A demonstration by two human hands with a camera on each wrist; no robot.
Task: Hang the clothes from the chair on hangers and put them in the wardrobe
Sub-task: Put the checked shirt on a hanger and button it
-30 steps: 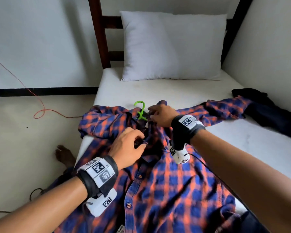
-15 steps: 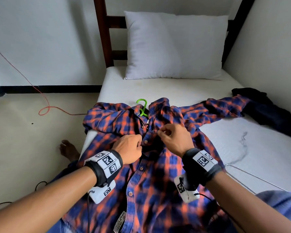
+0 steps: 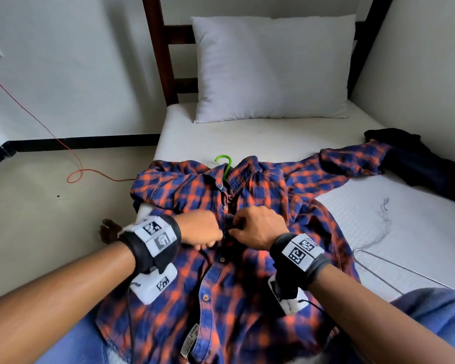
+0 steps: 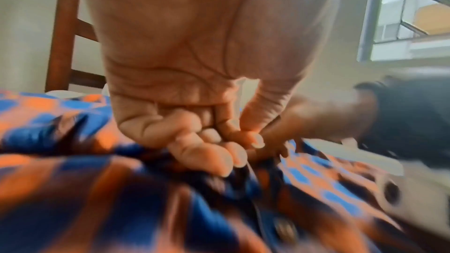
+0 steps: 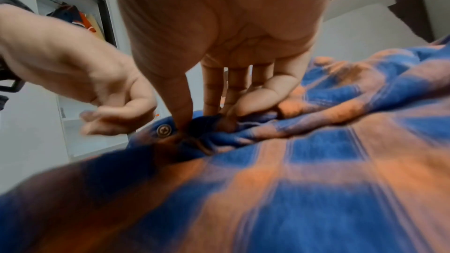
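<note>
A white-sheeted bed [image 3: 286,143] with a pillow [image 3: 273,67] at twelve o'clock fills the head view, pale floor to its left. At the centre, the left hand [image 3: 199,229] has its fingers curled, and the left wrist view shows them bunching the cloth of the plaid shirt [image 3: 247,298] along its front opening. Just beside it, at three o'clock from it, the right hand [image 3: 258,227] pinches the other edge; in the right wrist view its fingers [image 5: 182,107] press down right next to a button [image 5: 163,129]. Judging by this, the step in hand is buttoning the shirt closed.

The shirt lies spread face-up on the bed, a green hanger [image 3: 225,166] already inside it, the hook poking out of the collar at twelve o'clock from the hands. Lower buttons toward six o'clock look undone.

Farther out, a bare wire hanger [image 3: 394,269] lies on the sheet at four o'clock, and a dark garment [image 3: 418,161] rests at two o'clock, not yet on a hanger. So one shirt is hung but unfinished, and it has yet to go into the wardrobe, as does the dark piece.
</note>
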